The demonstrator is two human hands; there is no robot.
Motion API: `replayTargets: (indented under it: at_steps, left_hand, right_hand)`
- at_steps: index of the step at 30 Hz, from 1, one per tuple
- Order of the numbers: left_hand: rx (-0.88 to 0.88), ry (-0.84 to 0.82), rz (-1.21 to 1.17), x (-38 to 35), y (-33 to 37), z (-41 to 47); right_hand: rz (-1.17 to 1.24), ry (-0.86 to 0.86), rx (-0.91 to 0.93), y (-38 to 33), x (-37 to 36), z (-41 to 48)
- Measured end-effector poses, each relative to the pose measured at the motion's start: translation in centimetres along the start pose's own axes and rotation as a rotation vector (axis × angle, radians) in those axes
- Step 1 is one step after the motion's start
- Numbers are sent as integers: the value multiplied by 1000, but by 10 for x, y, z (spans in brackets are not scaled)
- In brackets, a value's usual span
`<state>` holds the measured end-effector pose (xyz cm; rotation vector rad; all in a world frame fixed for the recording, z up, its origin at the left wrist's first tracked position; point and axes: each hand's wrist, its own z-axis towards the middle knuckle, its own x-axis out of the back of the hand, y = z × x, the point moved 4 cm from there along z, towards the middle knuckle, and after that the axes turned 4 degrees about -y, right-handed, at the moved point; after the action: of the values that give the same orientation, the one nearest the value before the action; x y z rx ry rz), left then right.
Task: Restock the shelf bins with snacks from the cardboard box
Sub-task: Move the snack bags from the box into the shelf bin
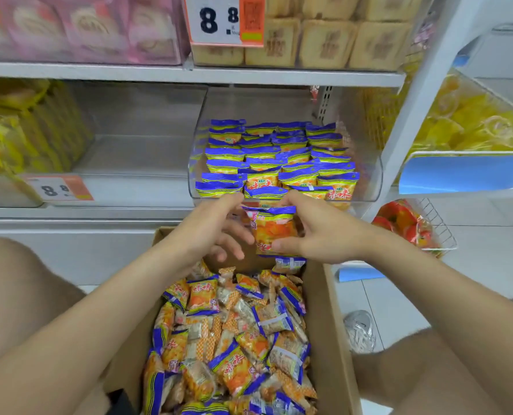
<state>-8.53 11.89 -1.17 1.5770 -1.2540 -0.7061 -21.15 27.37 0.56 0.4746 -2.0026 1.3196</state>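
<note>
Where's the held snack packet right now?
Head view, centre: the snack packet is pinched in the right hand, left hand beside it, just below the front rim of the clear bin, above the far end of the cardboard box.

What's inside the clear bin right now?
Rows of blue-and-yellow packets standing on edge, filling the bin front to back. They cover its floor, so any lower layer is hidden. The right hand holds another packet in front.

Shop: price tags (224, 20), stocked shelves (189, 74)
</note>
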Motion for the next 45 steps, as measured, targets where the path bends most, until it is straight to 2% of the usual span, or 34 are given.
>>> replayTargets:
  at_steps: [2,4,7,11,14,16,18,20,22,24,26,28,34,38,41,45]
  left_hand:
    - [-161,50,35,3,14,-3]
    - [-275,62,86,0,23,-4]
    - [-326,74,80,-7,28,-1]
    - [-445,164,93,-17,46,3]
    - [-464,192,-56,-29,57,9]
    - [-450,141,-199,-40,65,13]
    - [-461,119,-223,-48,71,17]
    - [-564,230,63,-48,73,23]
    - [-717,327,554,-50,72,29]
    - [-818,279,952,-59,66,38]
    - [-824,184,1135,-67,58,47]
    - [-811,130,1216,-74,51,52]
    - [-740,115,1304,-71,43,61]
    - [-722,89,1271,-69,45,60]
    - [-720,100,1231,-64,44,60]
    - [-738,78,1193,-60,43,59]
  right_hand:
    - [236,-32,-23,6,11,-6]
    - [327,-40,-7,3,17,-12]
    - [354,12,27,-7,24,-19]
    - [412,206,-47,-5,49,-25]
    - [645,244,-60,-5,68,-34]
    - [710,279,-30,-4,79,-38]
    - [733,386,21,1,92,-43]
    - [613,579,64,8,109,-52]
    - [354,741,72,17,128,-61]
    - [172,786,34,28,139,-66]
    - [19,758,-7,38,143,-64]
    - [-170,701,-22,43,141,-58]
    - [-660,400,-46,41,124,-32]
    - [-794,277,-129,37,121,-23]
    - [-897,197,-116,29,117,-20]
    - [-821,30,-142,28,104,-15]
